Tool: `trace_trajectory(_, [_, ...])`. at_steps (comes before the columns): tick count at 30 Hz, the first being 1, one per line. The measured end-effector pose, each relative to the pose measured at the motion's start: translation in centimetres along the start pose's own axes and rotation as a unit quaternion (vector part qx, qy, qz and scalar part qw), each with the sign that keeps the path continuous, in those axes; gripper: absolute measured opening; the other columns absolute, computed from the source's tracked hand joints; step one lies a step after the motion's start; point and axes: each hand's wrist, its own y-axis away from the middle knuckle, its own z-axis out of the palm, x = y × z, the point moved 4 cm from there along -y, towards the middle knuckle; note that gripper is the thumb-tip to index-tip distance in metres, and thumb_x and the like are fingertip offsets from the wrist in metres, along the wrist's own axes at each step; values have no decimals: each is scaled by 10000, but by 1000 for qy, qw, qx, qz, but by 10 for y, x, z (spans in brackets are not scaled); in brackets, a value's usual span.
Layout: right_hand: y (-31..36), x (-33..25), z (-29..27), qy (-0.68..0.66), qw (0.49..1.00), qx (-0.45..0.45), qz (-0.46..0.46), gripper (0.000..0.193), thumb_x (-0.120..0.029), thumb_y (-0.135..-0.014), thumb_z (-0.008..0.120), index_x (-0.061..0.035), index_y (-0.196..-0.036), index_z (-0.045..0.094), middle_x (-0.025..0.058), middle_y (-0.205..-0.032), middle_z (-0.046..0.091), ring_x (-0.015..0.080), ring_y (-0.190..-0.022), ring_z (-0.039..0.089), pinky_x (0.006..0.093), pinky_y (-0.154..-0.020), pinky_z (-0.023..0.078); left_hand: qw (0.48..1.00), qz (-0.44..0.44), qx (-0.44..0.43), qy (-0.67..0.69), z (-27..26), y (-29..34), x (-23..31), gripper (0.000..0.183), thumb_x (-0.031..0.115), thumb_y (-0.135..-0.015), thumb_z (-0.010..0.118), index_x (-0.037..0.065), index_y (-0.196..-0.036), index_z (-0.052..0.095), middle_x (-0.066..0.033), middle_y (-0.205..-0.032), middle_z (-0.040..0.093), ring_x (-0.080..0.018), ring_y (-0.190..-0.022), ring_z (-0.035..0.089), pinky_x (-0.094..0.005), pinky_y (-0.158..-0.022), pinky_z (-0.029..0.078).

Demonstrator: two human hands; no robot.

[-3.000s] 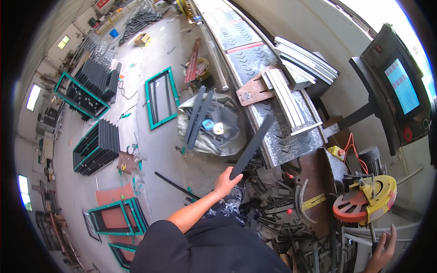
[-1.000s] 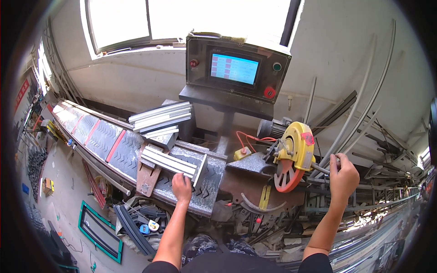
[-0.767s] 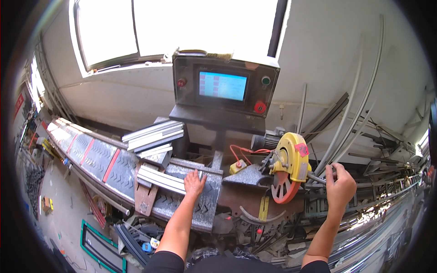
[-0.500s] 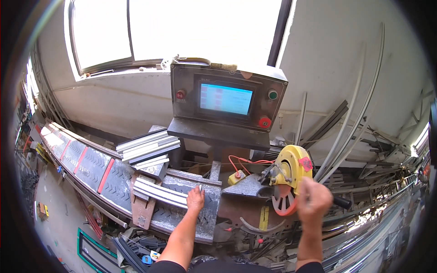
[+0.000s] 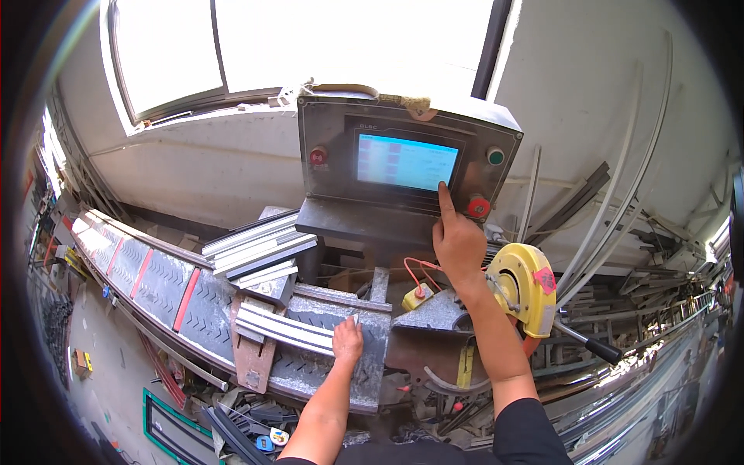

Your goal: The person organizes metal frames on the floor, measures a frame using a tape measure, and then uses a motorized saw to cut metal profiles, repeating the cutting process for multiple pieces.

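My left hand (image 5: pixel 348 339) is closed around the right end of the white metal profiles (image 5: pixel 283 326), which lie across the grey machine bed (image 5: pixel 364 380). A small pale tip shows at its fingers; what that is I cannot make out. My right hand (image 5: pixel 459 242) is raised with the index finger stretched out and the other fingers curled, holding nothing. Its fingertip meets the lower right corner of the lit touchscreen (image 5: pixel 404 161) on the control box (image 5: pixel 329 186). Below and right of that hand stands the yellow saw guard (image 5: pixel 521 283) with its black-gripped handle (image 5: pixel 602 349).
More cut profiles (image 5: pixel 256 244) are stacked behind the bed. A yellow switch box (image 5: pixel 418 297) with an orange cord sits by the saw. The red stop button (image 5: pixel 478 207) and green button (image 5: pixel 495 156) flank the screen. Long metal lengths (image 5: pixel 628 403) fill the right; offcuts lie below.
My right hand has gone from beside the saw guard and handle up and left to the touchscreen. My left hand stays at the profile end. The view has shifted slightly.
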Motion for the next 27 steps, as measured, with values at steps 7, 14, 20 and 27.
trace_trajectory(7, [-20, -31, 1, -112, 985, 89, -93, 478, -60, -706, 640, -32, -1182, 605, 53, -553, 507, 233, -493, 526, 355, -490, 443, 999, -24, -21, 24, -1, -1, 0, 407, 362, -923, 482, 66, -1199, 527, -163, -1064, 595, -359, -1012, 541, -485, -847, 450])
trace_trajectory(14, [-32, -64, 27, -116, 970, 90, -193, 479, -62, -720, 626, -39, -1198, 609, 48, -550, 489, 205, -487, 505, 329, -492, 433, 999, -17, -12, 32, -1, -1, -2, 389, 347, -918, 497, 64, -1181, 544, -161, -1044, 603, -359, -996, 548, -470, -842, 456])
trace_trajectory(20, [-33, -62, 34, -41, 985, 70, -149, 568, -94, -730, 636, -83, -1292, 553, 20, -540, 460, 184, -471, 483, 310, -461, 427, 999, -11, -3, 32, -2, -1, -1, 375, 345, -922, 492, 62, -1162, 545, -159, -1024, 597, -361, -982, 545, -478, -829, 456])
trace_trajectory(27, [-33, -56, 38, -34, 989, 75, -119, 567, -106, -715, 656, -72, -1274, 564, 27, -535, 456, 192, -457, 482, 312, -450, 427, 1000, -10, 7, 27, -3, 1, -1, 373, 347, -925, 489, 67, -1166, 540, -156, -1033, 593, -360, -989, 542, -484, -826, 455])
